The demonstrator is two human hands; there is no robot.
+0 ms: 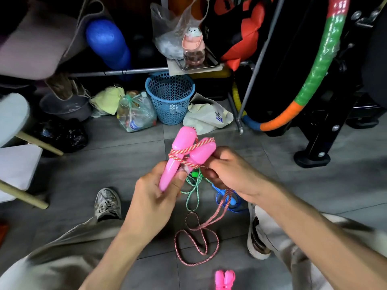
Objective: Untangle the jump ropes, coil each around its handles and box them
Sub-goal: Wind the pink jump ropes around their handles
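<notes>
head view: the left hand (156,192) grips a pair of pink handles (184,152) side by side so they serve as a spool, while the right hand (227,170) pinches the pink-and-white rope (191,149) to lay turns across them. slack rope (196,243) trails to the tiled floor (117,151), beside a green rope (193,191), a blue rope (227,200) and another pink handle pair (225,279). no box is visible; a blue basket (170,97) stands beyond.

Handles (180,155) pink – rope (196,243) pink-white striped – basket (170,97) blue
</notes>
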